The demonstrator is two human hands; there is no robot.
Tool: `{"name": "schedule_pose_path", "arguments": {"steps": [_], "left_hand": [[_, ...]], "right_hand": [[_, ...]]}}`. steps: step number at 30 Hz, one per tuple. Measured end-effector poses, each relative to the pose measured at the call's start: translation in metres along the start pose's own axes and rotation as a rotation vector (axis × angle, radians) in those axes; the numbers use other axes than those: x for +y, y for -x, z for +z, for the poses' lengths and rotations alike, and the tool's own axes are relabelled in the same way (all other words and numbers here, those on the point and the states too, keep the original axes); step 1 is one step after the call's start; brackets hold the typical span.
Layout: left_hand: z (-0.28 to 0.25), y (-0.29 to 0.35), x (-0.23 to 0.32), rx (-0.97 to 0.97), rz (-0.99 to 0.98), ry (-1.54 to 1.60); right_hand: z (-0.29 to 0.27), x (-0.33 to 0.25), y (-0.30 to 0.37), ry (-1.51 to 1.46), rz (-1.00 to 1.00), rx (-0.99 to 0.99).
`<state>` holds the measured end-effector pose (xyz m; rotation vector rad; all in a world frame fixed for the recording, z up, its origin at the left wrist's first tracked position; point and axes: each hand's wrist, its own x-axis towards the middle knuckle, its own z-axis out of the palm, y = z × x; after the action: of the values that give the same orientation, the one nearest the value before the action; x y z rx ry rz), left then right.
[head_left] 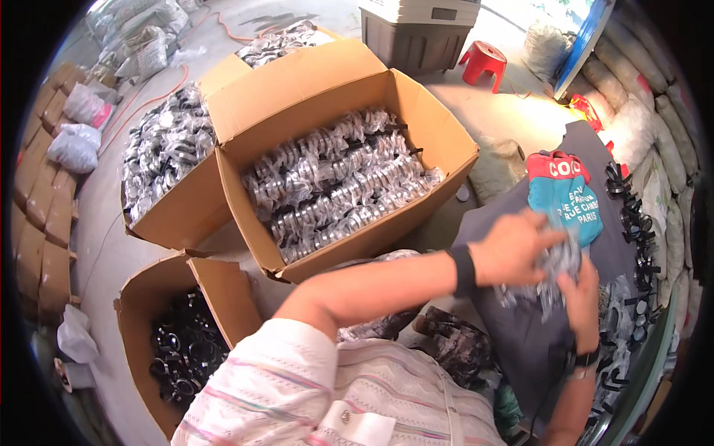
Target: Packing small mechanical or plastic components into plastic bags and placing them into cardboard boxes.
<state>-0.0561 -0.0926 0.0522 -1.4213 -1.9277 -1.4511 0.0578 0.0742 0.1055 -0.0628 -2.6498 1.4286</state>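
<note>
Over a dark grey cloth [506, 320] on my right, both hands come together at a crumpled clear plastic bag [559, 266], blurred by motion. My left hand [513, 249], with a black band at its wrist, reaches across from the left and has its fingers closed on the bag's upper side. From below, my right hand [584, 293] pinches the bag between thumb and fingers. Whatever the bag contains is too smeared to make out. Just beyond my fingers lies a teal and red printed cloth piece [569, 197].
An open carton [446, 137] holds rows of plastic-wrapped round metal parts. Left of it are another carton of wrapped parts [167, 149] and a carton of black rings [190, 349]. Black parts [639, 230] line the cloth's right edge. A red stool [485, 63] stands farther back.
</note>
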Motion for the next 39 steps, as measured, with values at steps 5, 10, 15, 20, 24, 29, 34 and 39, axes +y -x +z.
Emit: {"name": "schedule_pose_path", "arguments": {"steps": [5,10,15,20,24,29,34,39], "left_hand": [[-0.104,0.004,-0.090,0.086,-0.215,-0.119],[-0.160,0.060,-0.208,0.205,-0.404,-0.218],[-0.183,0.131,-0.306,0.233,-0.609,-0.362],[-0.182,0.180,-0.372,0.128,-0.792,-0.453],[-0.184,0.207,-0.403,-0.029,-0.856,-0.604],[-0.168,0.222,-0.427,-0.346,-0.925,-1.021],[-0.170,0.220,-0.426,-0.378,-1.030,-0.973],[-0.170,0.215,-0.414,-0.300,-0.840,-0.920]], "right_hand": [[0.081,-0.027,-0.149,-0.103,-0.176,-0.232],[0.201,0.024,-0.287,-0.159,-0.276,-0.472],[0.331,0.086,-0.367,-0.360,-0.183,-0.649],[0.411,0.151,-0.405,-0.346,-0.103,-0.713],[0.460,0.191,-0.416,-0.321,-0.086,-0.713],[0.507,0.232,-0.407,-0.111,-0.103,-0.632],[0.510,0.223,-0.400,0.017,-0.178,-0.586],[0.450,0.169,-0.400,-0.027,-0.241,-0.561]]}}
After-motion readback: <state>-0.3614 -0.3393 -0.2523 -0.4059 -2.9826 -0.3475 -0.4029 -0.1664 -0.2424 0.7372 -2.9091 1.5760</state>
